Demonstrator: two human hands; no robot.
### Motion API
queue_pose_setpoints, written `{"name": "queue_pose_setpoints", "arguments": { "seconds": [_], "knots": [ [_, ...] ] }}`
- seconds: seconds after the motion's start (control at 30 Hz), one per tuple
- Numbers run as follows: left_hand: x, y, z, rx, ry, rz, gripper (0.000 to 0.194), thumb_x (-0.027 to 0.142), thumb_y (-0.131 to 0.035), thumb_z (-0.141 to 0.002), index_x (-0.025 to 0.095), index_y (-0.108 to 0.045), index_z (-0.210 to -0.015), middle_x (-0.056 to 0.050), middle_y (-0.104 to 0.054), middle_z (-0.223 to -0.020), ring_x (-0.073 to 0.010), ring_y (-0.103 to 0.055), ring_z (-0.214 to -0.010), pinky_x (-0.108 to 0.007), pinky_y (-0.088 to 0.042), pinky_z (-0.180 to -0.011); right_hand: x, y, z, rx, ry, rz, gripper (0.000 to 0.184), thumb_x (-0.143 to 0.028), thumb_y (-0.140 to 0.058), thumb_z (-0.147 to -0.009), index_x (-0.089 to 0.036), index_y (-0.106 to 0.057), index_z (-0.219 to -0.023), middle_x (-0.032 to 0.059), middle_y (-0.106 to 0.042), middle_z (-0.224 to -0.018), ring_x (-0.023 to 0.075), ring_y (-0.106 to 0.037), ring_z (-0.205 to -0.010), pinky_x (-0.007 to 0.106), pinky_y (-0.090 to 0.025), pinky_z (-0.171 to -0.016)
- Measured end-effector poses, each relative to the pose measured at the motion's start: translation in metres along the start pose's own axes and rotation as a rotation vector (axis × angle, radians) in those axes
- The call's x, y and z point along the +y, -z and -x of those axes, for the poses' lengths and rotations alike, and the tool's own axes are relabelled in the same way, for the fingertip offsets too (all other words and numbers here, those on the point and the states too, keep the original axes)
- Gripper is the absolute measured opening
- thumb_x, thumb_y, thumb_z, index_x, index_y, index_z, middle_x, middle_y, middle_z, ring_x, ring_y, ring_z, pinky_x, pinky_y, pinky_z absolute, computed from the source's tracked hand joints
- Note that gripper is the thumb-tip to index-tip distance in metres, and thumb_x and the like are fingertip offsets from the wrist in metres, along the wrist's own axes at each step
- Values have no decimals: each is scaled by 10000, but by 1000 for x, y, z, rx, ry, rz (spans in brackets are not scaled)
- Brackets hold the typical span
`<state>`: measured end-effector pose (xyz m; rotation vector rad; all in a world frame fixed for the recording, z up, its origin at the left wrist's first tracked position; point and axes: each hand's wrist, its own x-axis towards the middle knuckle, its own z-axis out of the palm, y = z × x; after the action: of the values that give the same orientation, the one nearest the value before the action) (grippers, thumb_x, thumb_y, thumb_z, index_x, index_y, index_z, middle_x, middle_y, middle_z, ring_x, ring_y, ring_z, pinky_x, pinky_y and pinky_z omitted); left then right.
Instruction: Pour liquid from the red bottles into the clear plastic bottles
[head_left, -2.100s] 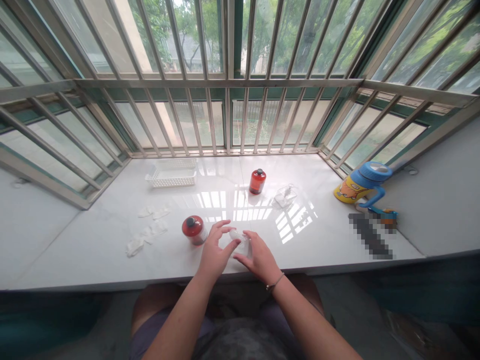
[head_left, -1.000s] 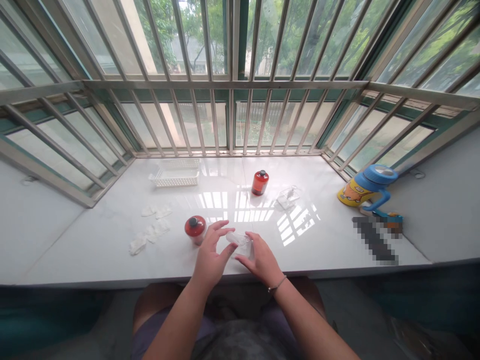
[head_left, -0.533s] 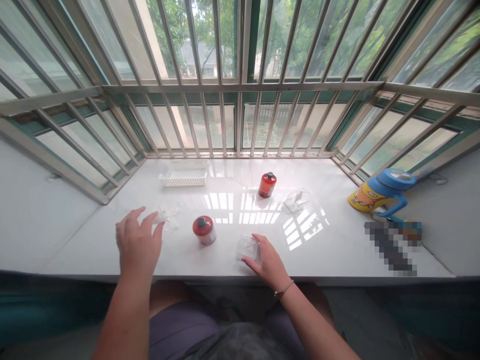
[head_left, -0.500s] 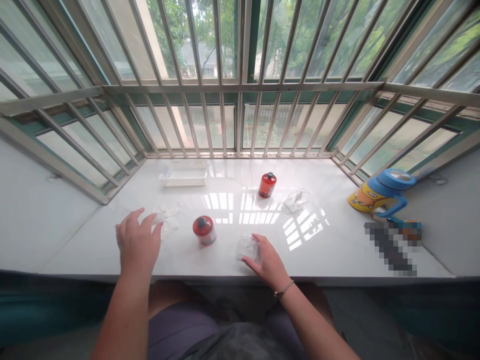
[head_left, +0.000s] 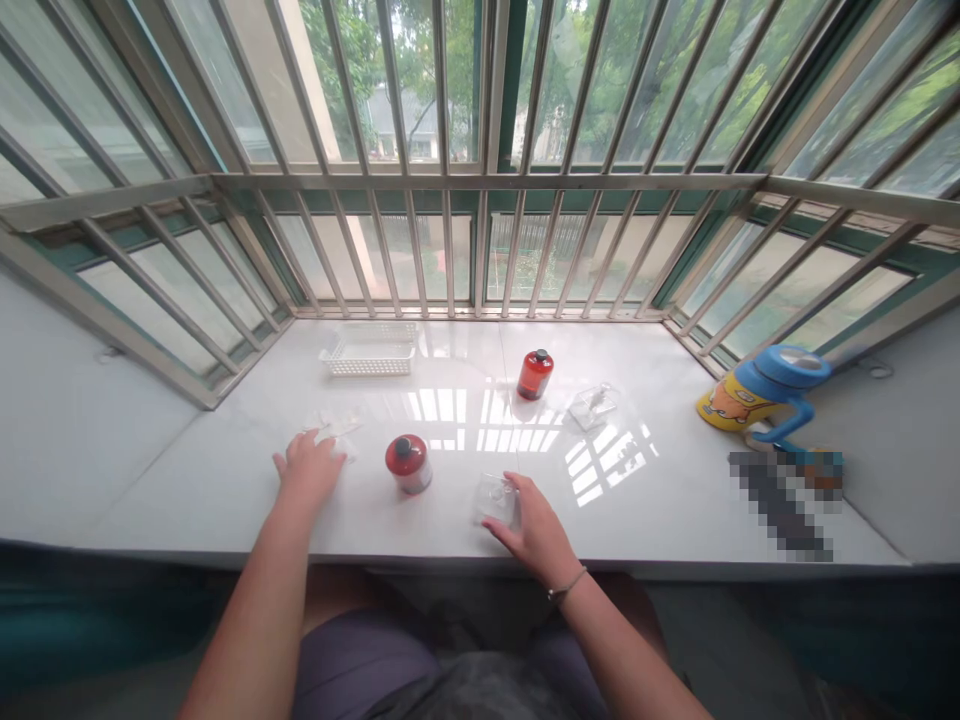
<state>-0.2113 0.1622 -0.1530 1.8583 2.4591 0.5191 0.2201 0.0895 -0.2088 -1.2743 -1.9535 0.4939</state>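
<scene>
White sill [head_left: 675, 500]: right hand [head_left: 536, 525] grips clear box [head_left: 496, 497]; left hand [head_left: 307, 475] covers white pads [head_left: 334, 430], grip unclear.

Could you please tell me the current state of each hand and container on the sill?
left hand: lowered onto white pads
right hand: holding clear container
near red bottle: upright, capped
far red bottle: upright, capped
blue-lidded cup: tilted, lid on

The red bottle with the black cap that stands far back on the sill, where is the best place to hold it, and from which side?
Grip the red bottle around its round body, below the black cap. It stands upright and apart from other things, so probably come from the near side with fingers wrapping both flanks; the small cap gives less hold.
</scene>
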Motion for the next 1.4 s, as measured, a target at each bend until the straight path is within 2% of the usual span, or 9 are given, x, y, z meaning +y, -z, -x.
{"name": "queue_pose_setpoints", "arguments": {
  "seconds": [0.07,0.17,0.27,0.47,0.67,0.87,1.03,1.2,1.4],
  "knots": [
    [9,4,1,42,-28,57,438,406,-578,-970,125,-663,-1295,-266,-549,-1536,-487,-430,-1486,-827,-244,-1204,0,0,0,-3,-3,1,742,-465,-781,-933,-266,-420,-1550,161,-618,-1433,369,-644,-1313,580,-564,-1126],
    [30,17,12,150,-136,262,548,518,-487,-1021,170,-578,-1435,-208,-571,-1538,-376,-466,-1498,-629,-303,-1289,0,0,1,-10,-9,-2,740,-471,-777,-938,-264,-415,-1549,164,-612,-1441,364,-639,-1322,594,-562,-1126],
    [58,27,31,68,-204,539,639,627,-532,-1006,229,-544,-1506,-141,-560,-1586,-326,-490,-1505,-540,-361,-1292,-1,1,1,-16,-17,-8,726,-462,-776,-944,-263,-416,-1541,162,-610,-1442,353,-632,-1332,591,-553,-1138],
    [101,18,57,-257,-261,847,565,563,-550,-1038,281,-551,-1529,-98,-517,-1645,-296,-459,-1550,-512,-327,-1327,-1,0,0,-8,-10,-7,729,-471,-777,-942,-263,-419,-1542,160,-615,-1432,352,-637,-1320,589,-556,-1131],
    [126,2,67,-233,-250,1038,388,508,-585,-1041,258,-637,-1334,-119,-558,-1590,-287,-519,-1494,-509,-352,-1307,-1,0,0,11,-5,8,746,-475,-794,-926,-254,-445,-1547,152,-629,-1429,337,-643,-1319,549,-565,-1132],
    [149,-20,80,-197,-134,1345,351,453,-756,-951,254,-510,-1103,-145,-609,-1520,-293,-613,-1397,-547,-473,-1197,-1,0,0,9,-1,7,739,-467,-790,-932,-238,-441,-1542,164,-623,-1433,340,-639,-1324,558,-554,-1142],
    [155,-22,79,-228,-122,1292,488,439,-786,-920,263,-564,-1317,-132,-600,-1530,-307,-592,-1423,-527,-433,-1238,-2,1,0,5,2,4,737,-472,-786,-934,-237,-438,-1539,167,-621,-1434,341,-638,-1325,558,-556,-1139],
    [157,-18,79,-244,-109,1351,366,404,-799,-915,252,-544,-1128,-117,-617,-1511,-288,-621,-1388,-517,-481,-1194,-2,0,-1,21,6,9,740,-474,-792,-928,-245,-445,-1540,158,-634,-1421,337,-646,-1313,551,-566,-1130],
    [160,-16,79,-270,-107,1293,479,417,-787,-920,253,-560,-1308,-140,-593,-1535,-297,-606,-1408,-542,-425,-1250,-1,0,0,9,4,10,739,-479,-784,-937,-233,-436,-1540,164,-624,-1430,337,-641,-1318,553,-564,-1130]
  ]
}}
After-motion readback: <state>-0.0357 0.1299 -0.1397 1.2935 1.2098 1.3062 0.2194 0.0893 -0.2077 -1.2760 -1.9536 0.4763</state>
